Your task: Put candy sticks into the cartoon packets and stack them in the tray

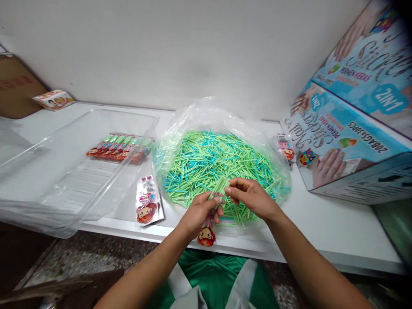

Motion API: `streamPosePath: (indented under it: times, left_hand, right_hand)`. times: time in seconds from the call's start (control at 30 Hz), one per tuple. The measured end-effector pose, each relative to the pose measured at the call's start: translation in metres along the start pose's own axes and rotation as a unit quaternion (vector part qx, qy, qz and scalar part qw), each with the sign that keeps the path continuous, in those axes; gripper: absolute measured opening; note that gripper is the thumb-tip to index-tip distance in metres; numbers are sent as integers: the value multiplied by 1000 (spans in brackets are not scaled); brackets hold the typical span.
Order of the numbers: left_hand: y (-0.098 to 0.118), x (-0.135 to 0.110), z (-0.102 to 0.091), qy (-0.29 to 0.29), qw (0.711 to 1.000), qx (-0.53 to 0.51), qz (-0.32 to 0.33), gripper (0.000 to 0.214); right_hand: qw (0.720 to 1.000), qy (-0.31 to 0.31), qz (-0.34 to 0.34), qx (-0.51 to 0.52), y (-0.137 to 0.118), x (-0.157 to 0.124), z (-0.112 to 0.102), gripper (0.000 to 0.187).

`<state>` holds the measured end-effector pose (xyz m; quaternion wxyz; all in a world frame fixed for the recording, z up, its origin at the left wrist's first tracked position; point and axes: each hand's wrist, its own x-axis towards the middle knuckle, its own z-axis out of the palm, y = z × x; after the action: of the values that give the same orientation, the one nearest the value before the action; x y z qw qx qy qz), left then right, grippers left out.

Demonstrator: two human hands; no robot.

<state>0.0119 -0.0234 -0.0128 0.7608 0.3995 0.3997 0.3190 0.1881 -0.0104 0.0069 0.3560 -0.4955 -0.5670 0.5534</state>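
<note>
White desk, viewed from my remote post through the head-worn camera. Above the middle of the front edge, I see the left hand grasping a packet printed with a red-haired figure; the packet is tilted, its printed head hanging below the fingers. A small bundle of green sticks stands out of the packet's upper end, and the right hand pinches this bundle between thumb and forefinger, its other fingers curled. Directly behind both hands, I note an opened clear plastic bag, heaped with loose green and blue sticks. Toward the left end, a clear tray projects past the front edge; a row of filled packets lies along its right side, green ends away from me. Between tray and bag, near the front edge, flat packets lie stacked. At the right end, I observe two blue printed cartons, the upper carton on the lower carton; further small packets lie between the lower carton and the bag. At the back left corner, a small printed box rests beside a brown cardboard box.
</note>
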Motion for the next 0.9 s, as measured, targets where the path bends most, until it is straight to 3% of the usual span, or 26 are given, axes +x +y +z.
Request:
streamPosePath:
  times: [0.33,0.67,0.83,0.9]
  left_hand:
    - [-8,1,5,0,998,-42,38,32]
    - [-6,0,5,-25,997,-65,13,32]
    - [-10,1,7,-25,996,-89,2,32]
    - [-11,1,7,-24,995,-98,1,31]
  right_hand:
    - [999,30,2,-43,-7,-3,7,11]
    - [996,54,-36,-64,-11,0,12,15]
    - [993,76,-17,-86,-12,-1,15,6]
    - [993,90,-10,-82,-12,-2,17,11]
